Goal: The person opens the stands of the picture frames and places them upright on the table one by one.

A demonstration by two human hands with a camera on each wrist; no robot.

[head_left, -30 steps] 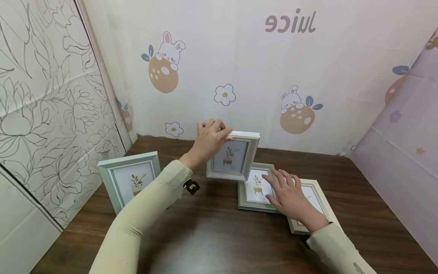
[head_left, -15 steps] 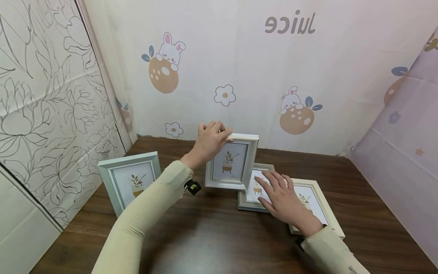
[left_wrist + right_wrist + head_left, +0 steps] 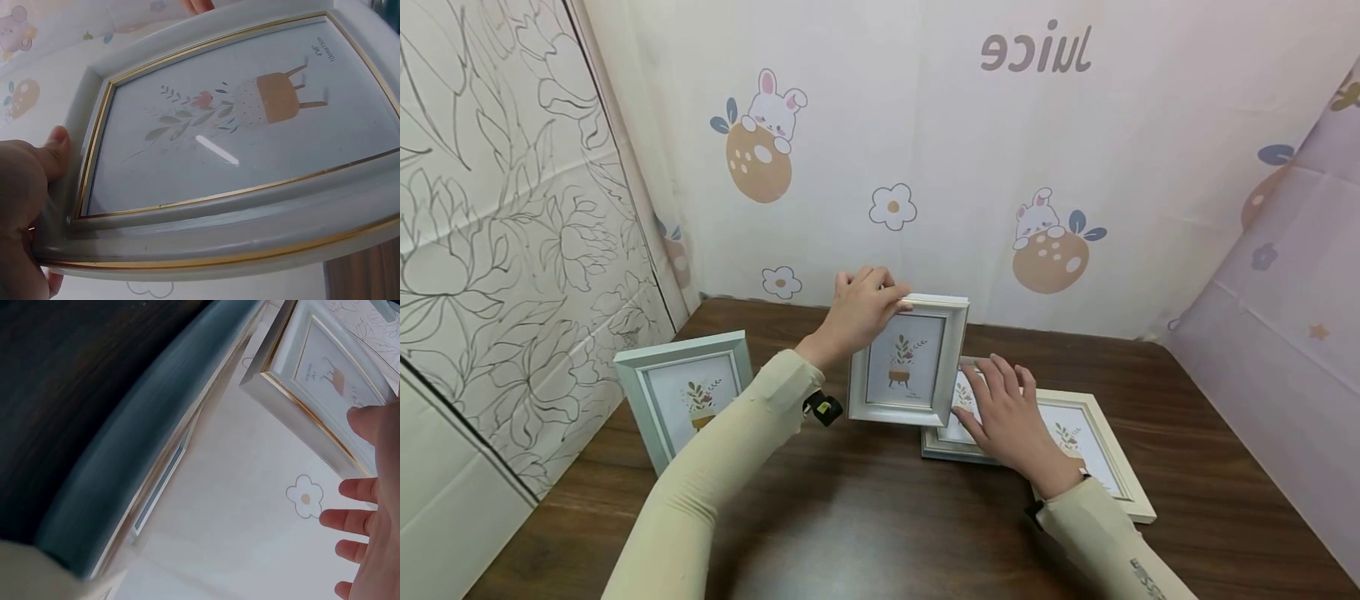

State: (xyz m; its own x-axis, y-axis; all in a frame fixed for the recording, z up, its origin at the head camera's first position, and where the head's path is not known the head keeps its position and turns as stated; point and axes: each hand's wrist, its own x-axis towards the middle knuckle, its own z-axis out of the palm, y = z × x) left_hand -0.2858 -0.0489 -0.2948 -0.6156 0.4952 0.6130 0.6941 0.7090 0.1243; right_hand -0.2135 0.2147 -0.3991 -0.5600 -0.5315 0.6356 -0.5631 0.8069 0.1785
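My left hand grips the top edge of a white picture frame with a gold inner line, held upright near the middle of the table. In the left wrist view the thumb lies on the front of that picture frame and other fingers are behind it. My right hand, fingers spread and relaxed, hovers over a grey-blue picture frame lying flat. In the right wrist view the fingers hold nothing, with the white frame beyond the thumb. Whether the hand touches the flat frame cannot be told.
A cream picture frame lies at the right, partly under the grey-blue one or against it. On the left a mint-green picture frame stands tilted, partly behind the left sleeve. Printed curtains enclose the dark wooden table.
The white picture frame has come down a little and turned more toward the camera in my left hand. My right hand has moved left, off the cream frame and closer to the white one.
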